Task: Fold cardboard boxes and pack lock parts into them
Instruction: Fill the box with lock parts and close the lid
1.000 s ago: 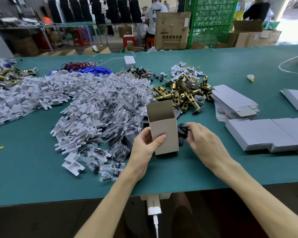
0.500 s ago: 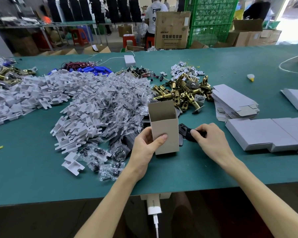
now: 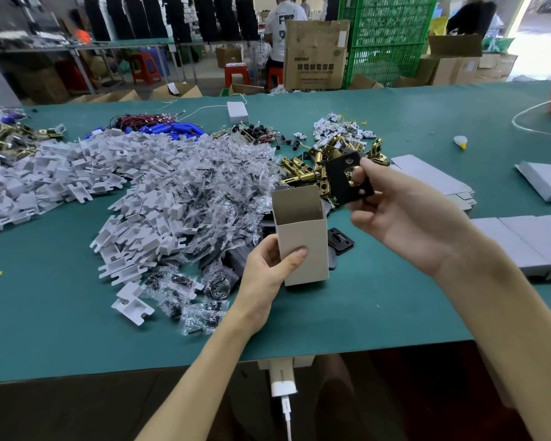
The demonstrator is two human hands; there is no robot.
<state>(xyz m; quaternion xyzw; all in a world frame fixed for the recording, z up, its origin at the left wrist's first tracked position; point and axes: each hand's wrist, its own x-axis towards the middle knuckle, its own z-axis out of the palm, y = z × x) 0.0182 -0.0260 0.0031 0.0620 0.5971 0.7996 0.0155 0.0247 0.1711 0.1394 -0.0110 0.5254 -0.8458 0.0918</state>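
Left hand [image 3: 264, 275] grips the box [image 3: 303, 246], thumb across the front face and fingers round the left side. The box stands upright on the green worktop [image 3: 45, 313] near the front edge, top open, with one flap standing up at the back. Right hand [image 3: 404, 218] is raised above the worktop, up and to the right of the box opening, and pinches a black plate [image 3: 342, 183] between thumb and fingers. The plate is tilted, has holes in it, and is clear of the box. A second black plate [image 3: 341, 240] lies flat on the worktop, just beside the right side of the box. Behind the box is a heap of brass latches [image 3: 303, 168]. To the left is a large heap of small clear bags [image 3: 210, 192], and beyond it white plastic pieces [image 3: 77, 167]. To the right, behind the right hand, is a stack of flat grey box blanks [image 3: 433, 179]. Closed grey boxes [image 3: 522, 243] lie side by side near the right edge.
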